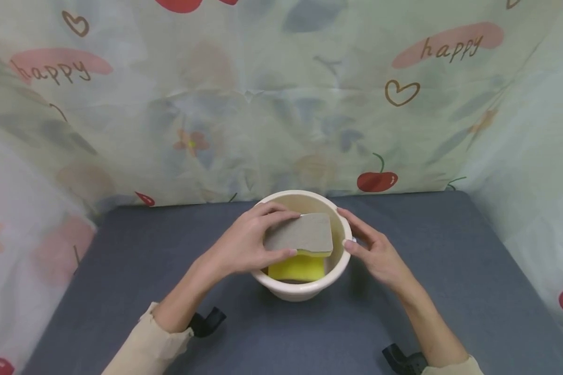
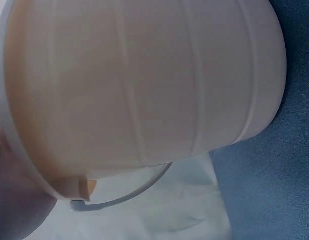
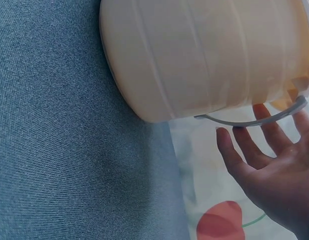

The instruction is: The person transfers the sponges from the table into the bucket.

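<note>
A cream-coloured bucket [image 1: 294,292] stands upright on the dark table. My left hand [image 1: 248,237] reaches over its left rim and grips a sponge [image 1: 305,234] with a grey top and a yellow underside, thumb on the near edge and fingers on the far edge. Under it, inside the bucket, shows a bright yellow sponge [image 1: 296,267]; whether the two touch I cannot tell. My right hand [image 1: 375,255] holds the bucket's right rim, thumb at the rim. In the right wrist view its other fingers [image 3: 272,132] spread beside the bucket wall and the grey handle [image 3: 244,122].
The dark blue-grey table [image 1: 291,338] extends around the bucket. A patterned curtain [image 1: 262,130] hangs behind the table's back edge and along both sides. Each wrist carries a black camera mount, such as the left mount [image 1: 208,322].
</note>
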The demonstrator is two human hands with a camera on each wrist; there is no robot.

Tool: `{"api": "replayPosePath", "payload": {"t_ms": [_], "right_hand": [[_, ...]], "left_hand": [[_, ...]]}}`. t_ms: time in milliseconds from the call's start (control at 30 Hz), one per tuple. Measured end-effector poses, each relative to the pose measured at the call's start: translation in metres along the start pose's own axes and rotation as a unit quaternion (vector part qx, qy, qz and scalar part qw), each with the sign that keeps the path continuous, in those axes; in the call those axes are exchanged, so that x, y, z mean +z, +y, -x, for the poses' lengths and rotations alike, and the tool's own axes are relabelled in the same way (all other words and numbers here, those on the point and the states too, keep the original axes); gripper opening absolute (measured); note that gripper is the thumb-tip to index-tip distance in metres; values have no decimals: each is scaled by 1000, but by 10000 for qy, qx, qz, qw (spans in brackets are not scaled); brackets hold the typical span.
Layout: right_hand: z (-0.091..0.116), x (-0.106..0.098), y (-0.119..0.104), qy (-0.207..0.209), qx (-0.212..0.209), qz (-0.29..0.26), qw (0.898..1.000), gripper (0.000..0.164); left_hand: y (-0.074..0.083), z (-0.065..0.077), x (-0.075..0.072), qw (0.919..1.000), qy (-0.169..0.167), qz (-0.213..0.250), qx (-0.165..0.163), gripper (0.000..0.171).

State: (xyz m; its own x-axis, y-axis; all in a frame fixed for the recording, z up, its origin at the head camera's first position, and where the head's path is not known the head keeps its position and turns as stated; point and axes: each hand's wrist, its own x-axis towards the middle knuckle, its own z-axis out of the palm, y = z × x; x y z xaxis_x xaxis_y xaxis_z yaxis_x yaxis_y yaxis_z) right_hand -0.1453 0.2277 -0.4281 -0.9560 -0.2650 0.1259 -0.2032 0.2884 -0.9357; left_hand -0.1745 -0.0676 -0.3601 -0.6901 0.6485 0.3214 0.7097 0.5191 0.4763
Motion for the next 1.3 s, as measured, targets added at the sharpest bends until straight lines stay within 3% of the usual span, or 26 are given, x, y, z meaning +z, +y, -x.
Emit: {"api": "replayPosePath", "payload": {"t_ms": [567,1000,1133,1300], "right_hand": [[2,1,3,34,28,89,10000,61],[6,-2,2,-175,-314,185,9992,64],[9,-5,1,-225,-536,757,9954,63],[15,-10,1,-270,-549,1459,9874,64]], "left_hand": [[-3,2,3,10000,23,-13,-4,57],[-6,8,1,9999,26,-100,119,56],[-7,12,-1,9996,5,-205,196,56],[-8,20,-4,9959,146,-741,494,57]]}}
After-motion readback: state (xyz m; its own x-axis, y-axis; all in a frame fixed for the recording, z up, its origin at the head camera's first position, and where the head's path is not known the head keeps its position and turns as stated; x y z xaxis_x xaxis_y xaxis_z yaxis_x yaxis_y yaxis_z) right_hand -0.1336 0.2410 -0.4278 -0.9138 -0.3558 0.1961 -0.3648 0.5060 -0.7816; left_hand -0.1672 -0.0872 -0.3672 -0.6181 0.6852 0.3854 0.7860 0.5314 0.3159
